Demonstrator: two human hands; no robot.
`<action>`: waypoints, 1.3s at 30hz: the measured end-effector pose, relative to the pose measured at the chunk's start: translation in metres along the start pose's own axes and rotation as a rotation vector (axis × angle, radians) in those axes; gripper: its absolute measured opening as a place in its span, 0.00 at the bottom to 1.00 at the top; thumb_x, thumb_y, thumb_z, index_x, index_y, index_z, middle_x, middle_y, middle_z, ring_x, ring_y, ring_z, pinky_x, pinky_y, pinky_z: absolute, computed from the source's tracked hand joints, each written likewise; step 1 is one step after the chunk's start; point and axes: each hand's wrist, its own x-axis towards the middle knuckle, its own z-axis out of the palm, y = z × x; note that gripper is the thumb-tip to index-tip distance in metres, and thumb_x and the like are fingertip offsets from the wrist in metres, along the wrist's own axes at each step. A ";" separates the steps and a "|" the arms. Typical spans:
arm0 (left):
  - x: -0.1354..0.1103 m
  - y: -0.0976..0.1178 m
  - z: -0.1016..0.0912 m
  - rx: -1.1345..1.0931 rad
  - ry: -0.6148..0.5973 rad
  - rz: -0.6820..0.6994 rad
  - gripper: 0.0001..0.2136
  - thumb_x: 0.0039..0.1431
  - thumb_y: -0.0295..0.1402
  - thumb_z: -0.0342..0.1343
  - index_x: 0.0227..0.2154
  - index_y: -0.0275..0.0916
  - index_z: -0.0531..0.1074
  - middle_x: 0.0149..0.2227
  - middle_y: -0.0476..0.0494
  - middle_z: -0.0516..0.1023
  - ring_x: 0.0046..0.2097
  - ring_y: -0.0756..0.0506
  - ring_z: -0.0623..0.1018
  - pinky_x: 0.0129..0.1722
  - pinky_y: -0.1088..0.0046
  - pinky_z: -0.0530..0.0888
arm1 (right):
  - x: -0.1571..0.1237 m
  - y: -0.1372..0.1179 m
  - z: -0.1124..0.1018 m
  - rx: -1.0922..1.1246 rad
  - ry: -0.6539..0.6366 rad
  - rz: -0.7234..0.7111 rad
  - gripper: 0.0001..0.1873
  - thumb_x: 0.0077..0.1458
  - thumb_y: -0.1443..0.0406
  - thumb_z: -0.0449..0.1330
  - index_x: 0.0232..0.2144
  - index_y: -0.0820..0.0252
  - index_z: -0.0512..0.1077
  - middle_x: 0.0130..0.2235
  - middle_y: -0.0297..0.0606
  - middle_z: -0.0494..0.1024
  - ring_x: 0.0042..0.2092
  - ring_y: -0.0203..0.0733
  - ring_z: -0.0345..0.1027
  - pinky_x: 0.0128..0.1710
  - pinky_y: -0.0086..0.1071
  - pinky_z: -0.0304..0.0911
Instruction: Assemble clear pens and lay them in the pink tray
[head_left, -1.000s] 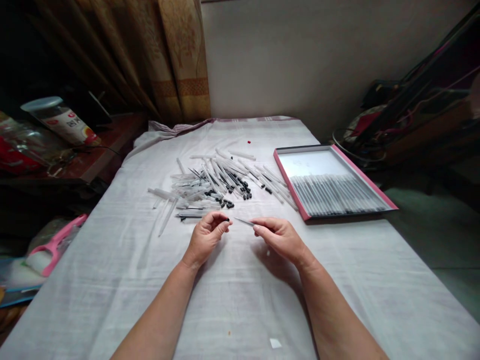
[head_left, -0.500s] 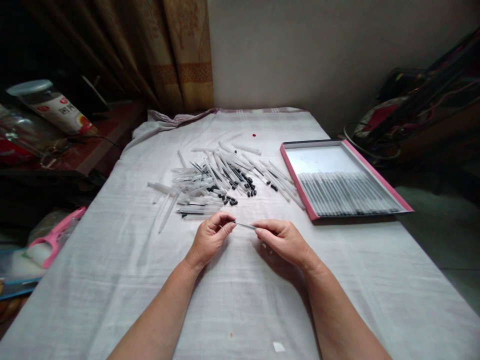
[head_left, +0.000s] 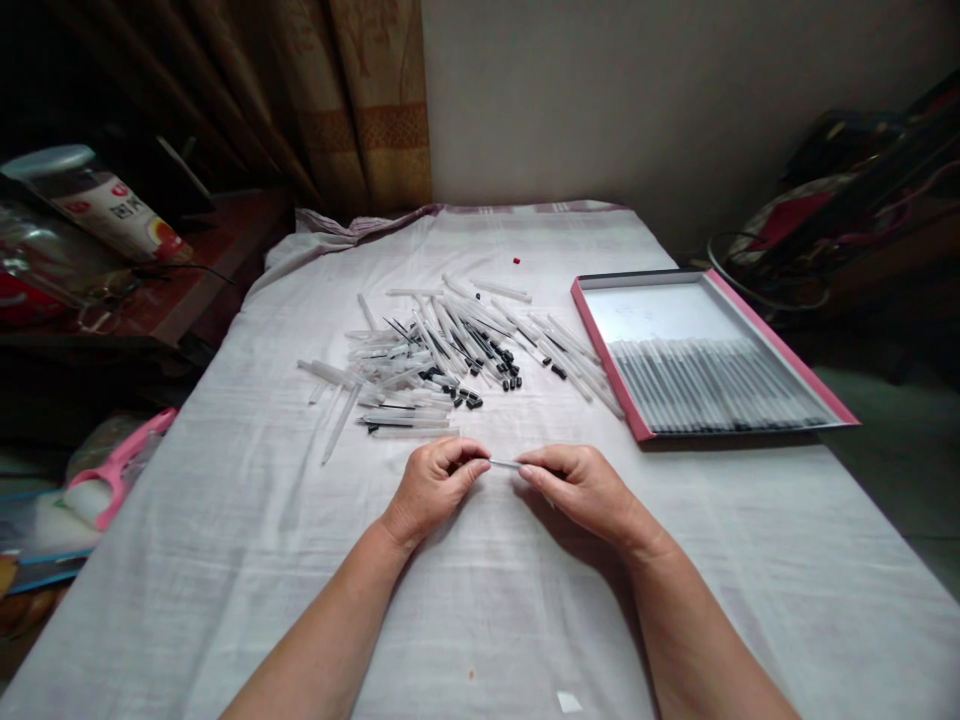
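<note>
Between my hands runs a slim pen (head_left: 505, 463), held level just above the cloth. My left hand (head_left: 441, 482) pinches its left end between thumb and fingers. The opposite end is pinched by my right hand (head_left: 589, 492); fingers cover both ends, so only a short grey length shows. Just beyond my hands lies a loose pile of translucent pen barrels (head_left: 409, 370), with dark refills among them. Small black plugs (head_left: 512, 383) are scattered at the pile's near right side. To the right, a pink-edged box (head_left: 611, 355) holds a row of pens (head_left: 697, 385).
A pale cloth (head_left: 225, 540) covers the table. One red bit (head_left: 517, 261) lies toward the back, and a white scrap (head_left: 569, 702) near the front edge. At left, a lidded canister (head_left: 105, 205) stands on a side table, with pink-handled scissors (head_left: 120, 470) below.
My hands have come closer together, and less of the pen shows between them. The whole view has shifted slightly. Pile and box appear undisturbed.
</note>
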 end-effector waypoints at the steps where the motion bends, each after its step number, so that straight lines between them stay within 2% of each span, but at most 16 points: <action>1: 0.000 0.000 0.000 -0.004 0.002 -0.001 0.04 0.55 0.32 0.59 0.30 0.38 0.77 0.29 0.47 0.79 0.31 0.49 0.77 0.33 0.76 0.71 | 0.000 0.000 0.000 -0.005 0.005 -0.007 0.13 0.57 0.61 0.57 0.36 0.57 0.82 0.37 0.40 0.84 0.37 0.46 0.77 0.39 0.34 0.68; 8: -0.001 0.002 0.000 -0.005 -0.007 -0.008 0.04 0.55 0.32 0.59 0.30 0.38 0.78 0.29 0.47 0.80 0.31 0.48 0.77 0.34 0.75 0.72 | 0.002 -0.002 0.002 -0.042 0.024 -0.029 0.13 0.56 0.62 0.57 0.36 0.57 0.81 0.36 0.40 0.84 0.37 0.45 0.77 0.39 0.34 0.68; 14: 0.000 -0.001 0.000 -0.114 0.012 -0.076 0.05 0.54 0.33 0.60 0.31 0.38 0.77 0.31 0.47 0.80 0.33 0.49 0.77 0.35 0.76 0.73 | 0.001 -0.003 0.001 0.010 -0.010 -0.009 0.14 0.58 0.62 0.55 0.35 0.57 0.81 0.39 0.39 0.83 0.39 0.45 0.76 0.40 0.33 0.67; 17: 0.001 -0.006 -0.006 -0.141 0.066 -0.125 0.06 0.55 0.35 0.59 0.33 0.38 0.76 0.28 0.48 0.78 0.30 0.50 0.76 0.31 0.77 0.72 | 0.000 0.000 -0.002 0.007 0.007 0.019 0.14 0.58 0.61 0.56 0.36 0.57 0.81 0.40 0.40 0.83 0.40 0.46 0.76 0.42 0.34 0.67; 19: 0.002 -0.010 -0.010 -0.114 0.146 -0.135 0.07 0.57 0.36 0.57 0.35 0.38 0.74 0.28 0.49 0.76 0.28 0.51 0.75 0.29 0.77 0.71 | 0.000 0.003 -0.004 0.020 0.066 0.046 0.14 0.57 0.60 0.56 0.36 0.58 0.81 0.39 0.41 0.83 0.40 0.47 0.76 0.42 0.35 0.67; 22: 0.006 -0.013 -0.013 0.072 0.215 -0.012 0.07 0.60 0.33 0.54 0.38 0.39 0.73 0.32 0.47 0.78 0.32 0.49 0.76 0.34 0.75 0.73 | 0.003 0.006 -0.005 0.080 0.211 0.080 0.17 0.55 0.57 0.56 0.34 0.61 0.80 0.31 0.40 0.82 0.35 0.45 0.76 0.37 0.34 0.68; 26: 0.011 -0.006 -0.006 0.479 0.149 0.212 0.09 0.61 0.27 0.52 0.41 0.42 0.75 0.41 0.44 0.79 0.43 0.45 0.76 0.45 0.69 0.73 | 0.008 0.006 -0.004 0.174 0.345 0.108 0.19 0.53 0.55 0.55 0.32 0.63 0.79 0.26 0.38 0.79 0.28 0.41 0.72 0.30 0.32 0.67; 28: 0.013 0.000 -0.001 0.638 0.136 0.219 0.11 0.61 0.26 0.52 0.43 0.44 0.75 0.43 0.44 0.79 0.45 0.44 0.76 0.45 0.69 0.73 | 0.010 0.005 -0.003 0.192 0.355 0.115 0.20 0.53 0.54 0.55 0.32 0.63 0.78 0.27 0.39 0.79 0.27 0.41 0.71 0.28 0.32 0.66; 31: 0.016 0.004 0.000 0.743 0.145 0.192 0.13 0.61 0.26 0.52 0.45 0.44 0.75 0.45 0.44 0.77 0.45 0.44 0.76 0.45 0.69 0.73 | 0.010 0.005 -0.001 0.183 0.358 0.113 0.20 0.52 0.54 0.55 0.32 0.63 0.78 0.27 0.39 0.79 0.27 0.41 0.71 0.28 0.32 0.65; 34: 0.021 0.003 -0.014 0.767 0.174 0.180 0.12 0.62 0.26 0.50 0.45 0.43 0.75 0.44 0.44 0.78 0.45 0.44 0.76 0.45 0.69 0.73 | 0.010 0.005 0.000 0.188 0.361 0.111 0.20 0.52 0.53 0.55 0.32 0.62 0.78 0.27 0.39 0.79 0.27 0.41 0.71 0.28 0.32 0.66; 39: 0.032 -0.008 -0.063 0.877 0.291 0.069 0.10 0.62 0.31 0.51 0.41 0.42 0.77 0.41 0.43 0.79 0.43 0.42 0.77 0.43 0.68 0.72 | 0.010 0.006 -0.001 0.187 0.350 0.098 0.20 0.52 0.54 0.55 0.33 0.63 0.78 0.27 0.39 0.80 0.28 0.43 0.72 0.32 0.34 0.67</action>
